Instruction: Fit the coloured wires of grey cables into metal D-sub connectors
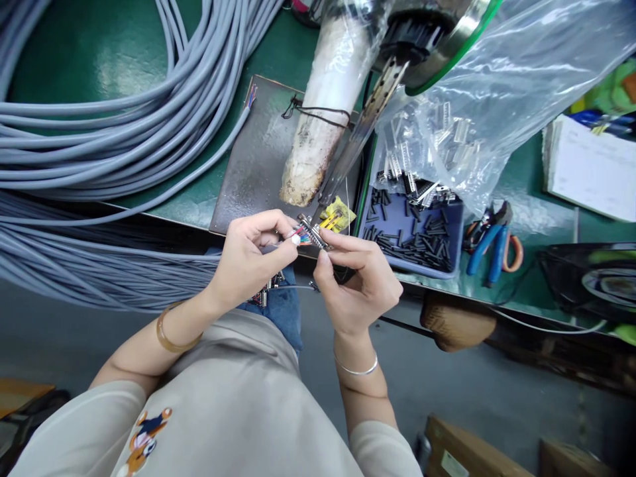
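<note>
At the front edge of the bench, my left hand (258, 248) pinches the stripped end of a grey cable, its thin coloured wires (302, 237) fanning out to the right. Facing it, my right hand (355, 275) grips a small metal multi-pin connector (317, 237) between thumb and fingers. The wire ends meet the connector's pin side; whether each one is joined is too small to tell. Just above the connector, the tip of a soldering iron (342, 165) points down beside a yellow sponge (338, 215). Both sit over a dark board (243, 165).
Thick coils of grey cable (149, 126) cover the left, with more cable hanging below the edge. A blue tray (452, 262) of black tubes and connectors stands right, under a plastic bag (521, 86). Beyond are blue-handled cutters (491, 252) and a paper pad (593, 169).
</note>
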`<control>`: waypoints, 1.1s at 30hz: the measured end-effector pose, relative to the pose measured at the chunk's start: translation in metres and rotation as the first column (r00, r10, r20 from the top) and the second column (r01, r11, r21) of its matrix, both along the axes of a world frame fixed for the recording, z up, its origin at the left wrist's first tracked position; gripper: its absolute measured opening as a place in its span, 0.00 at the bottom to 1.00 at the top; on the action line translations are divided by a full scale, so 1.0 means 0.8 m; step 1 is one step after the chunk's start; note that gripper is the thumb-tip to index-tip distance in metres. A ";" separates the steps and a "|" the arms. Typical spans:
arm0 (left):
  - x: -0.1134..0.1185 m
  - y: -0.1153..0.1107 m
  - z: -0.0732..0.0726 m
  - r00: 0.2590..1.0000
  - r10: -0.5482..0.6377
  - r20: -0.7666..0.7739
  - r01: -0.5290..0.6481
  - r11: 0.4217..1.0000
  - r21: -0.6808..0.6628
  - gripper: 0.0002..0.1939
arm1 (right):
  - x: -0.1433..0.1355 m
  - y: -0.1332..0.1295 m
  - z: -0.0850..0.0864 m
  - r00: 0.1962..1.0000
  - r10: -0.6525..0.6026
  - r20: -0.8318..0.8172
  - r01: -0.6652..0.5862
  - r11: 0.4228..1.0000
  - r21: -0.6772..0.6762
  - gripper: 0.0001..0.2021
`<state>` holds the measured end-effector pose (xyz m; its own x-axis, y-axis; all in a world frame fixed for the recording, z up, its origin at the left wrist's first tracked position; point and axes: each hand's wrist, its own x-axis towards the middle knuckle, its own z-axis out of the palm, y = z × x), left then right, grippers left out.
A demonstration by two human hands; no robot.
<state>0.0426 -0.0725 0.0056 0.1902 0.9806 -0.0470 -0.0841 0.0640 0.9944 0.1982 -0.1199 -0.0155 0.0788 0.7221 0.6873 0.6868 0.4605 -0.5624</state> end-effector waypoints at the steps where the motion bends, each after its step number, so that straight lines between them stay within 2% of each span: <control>1: 0.000 0.000 0.000 1.000 0.000 -0.004 0.000 1.000 0.002 0.06 | 0.000 0.001 0.000 1.000 -0.003 0.009 0.003 1.000 0.002 0.09; 12: 0.000 0.003 0.007 1.000 0.016 -0.013 -0.015 1.000 0.014 0.06 | -0.002 0.006 0.006 0.999 -0.023 0.035 0.022 1.000 0.021 0.10; 19: -0.002 0.004 0.001 1.000 -0.025 0.014 0.025 0.999 -0.039 0.05 | -0.002 -0.001 -0.003 0.993 -0.023 0.117 0.016 0.998 0.063 0.11; 22: -0.006 0.002 0.001 0.998 -0.047 0.035 0.049 0.998 -0.044 0.06 | -0.002 -0.003 -0.002 0.998 -0.032 0.051 0.030 0.999 0.044 0.10; 25: -0.008 0.000 0.001 0.995 -0.081 0.058 0.085 0.995 -0.060 0.07 | -0.002 -0.003 0.002 0.991 -0.007 -0.137 -0.006 0.995 -0.100 0.07; 27: -0.007 -0.001 0.002 0.996 -0.071 0.060 0.074 0.995 -0.063 0.07 | -0.002 -0.003 0.003 0.979 0.008 -0.205 -0.042 0.986 -0.160 0.06; 30: -0.007 -0.001 0.003 0.998 -0.035 0.047 0.037 0.999 -0.040 0.06 | -0.002 -0.003 0.004 0.990 0.016 -0.138 -0.030 0.995 -0.096 0.07; 33: -0.010 0.003 0.003 0.996 -0.078 0.034 0.080 0.995 -0.058 0.07 | 0.000 -0.002 0.005 0.992 0.022 -0.122 -0.034 0.995 -0.098 0.07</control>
